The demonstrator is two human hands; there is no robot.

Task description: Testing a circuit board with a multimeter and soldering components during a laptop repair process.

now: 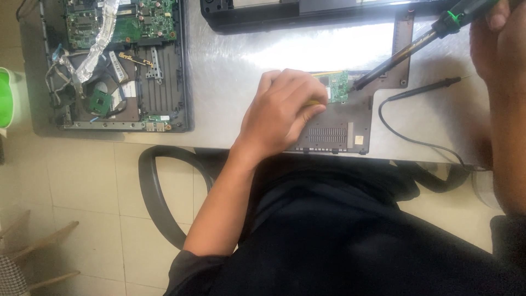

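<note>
meanwhile the left hand (282, 112) pinches a small green circuit board (338, 86) (lying on a grey laptop cover (350, 123)), while the right hand (496, 33) grips a soldering iron (416, 44), its tip at the board's edge.

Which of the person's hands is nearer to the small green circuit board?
The left. The left hand rests right beside the small green circuit board, fingers at its edge. The right hand is up at the far right, gripping the soldering iron, whose tip reaches the board.
</note>
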